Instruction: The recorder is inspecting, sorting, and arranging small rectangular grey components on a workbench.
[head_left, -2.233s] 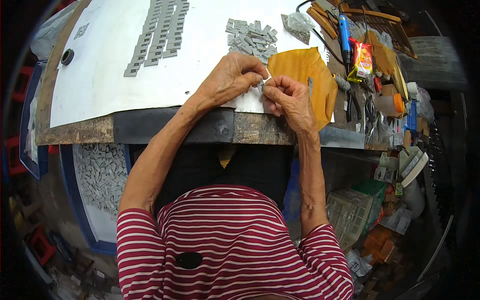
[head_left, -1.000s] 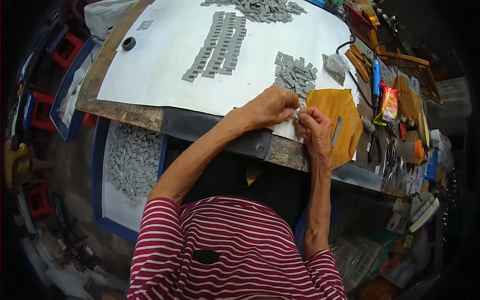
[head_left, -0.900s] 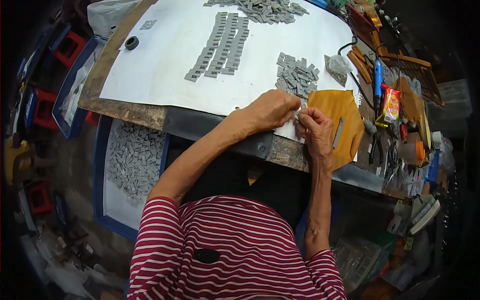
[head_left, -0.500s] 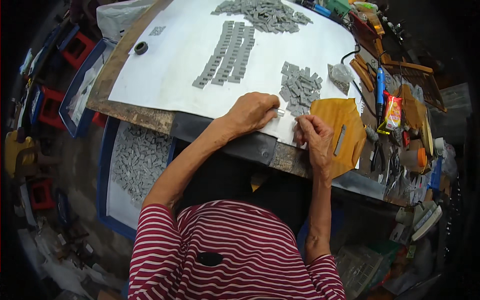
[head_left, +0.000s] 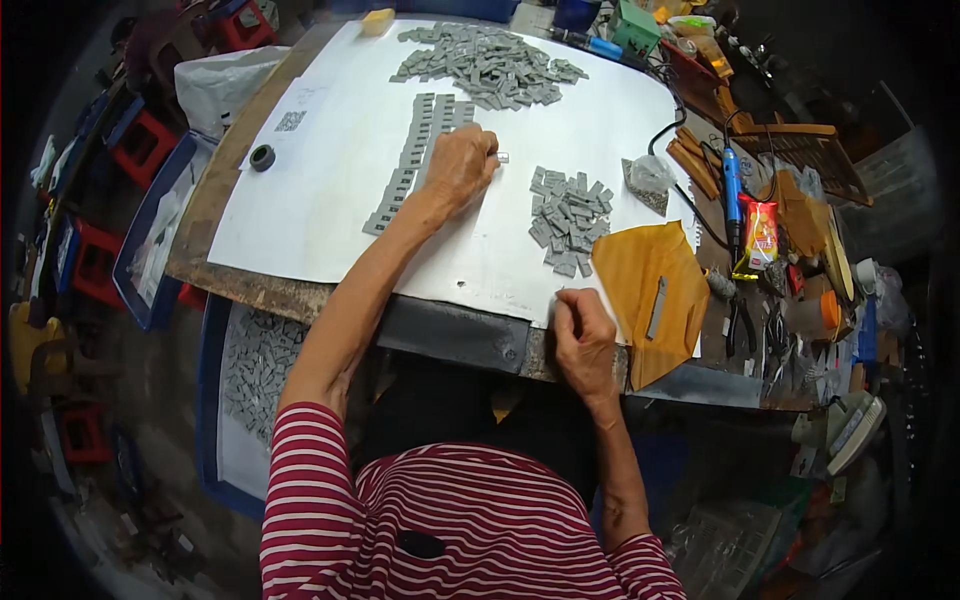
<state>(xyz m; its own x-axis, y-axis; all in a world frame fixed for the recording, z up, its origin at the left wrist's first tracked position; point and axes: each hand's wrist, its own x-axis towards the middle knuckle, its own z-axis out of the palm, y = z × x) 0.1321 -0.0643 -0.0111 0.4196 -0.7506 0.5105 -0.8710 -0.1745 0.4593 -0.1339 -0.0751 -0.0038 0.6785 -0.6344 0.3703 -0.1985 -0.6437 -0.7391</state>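
My left hand (head_left: pixel 462 168) is closed over the right part of the rows of small grey rectangular pieces (head_left: pixel 412 150). A small pale rectangular piece (head_left: pixel 503 158) juts from its fingertips. That hand hides part of the rows. Down at the table's near edge, my right hand (head_left: pixel 585 340) has its fingers curled and thumb and forefinger close together; whatever they may hold is too small to make out. A loose pile of grey pieces (head_left: pixel 570 220) lies just beyond it. Beside it on the right is a brown paper sheet (head_left: pixel 640 255) with a slim grey strip (head_left: pixel 657 308) on it.
A larger heap of grey pieces (head_left: pixel 490 65) is at the far side of the white-covered table (head_left: pixel 290 210). A black ring (head_left: pixel 262 157) sits at left. On the right are a bag of small parts (head_left: pixel 648 180), a blue pen-shaped tool (head_left: pixel 733 185) and pliers (head_left: pixel 741 328).
My left hand has moved away and leftward from the near edge to the rows, carrying the small piece. My right hand has drawn slightly nearer me. The whole view has shifted.
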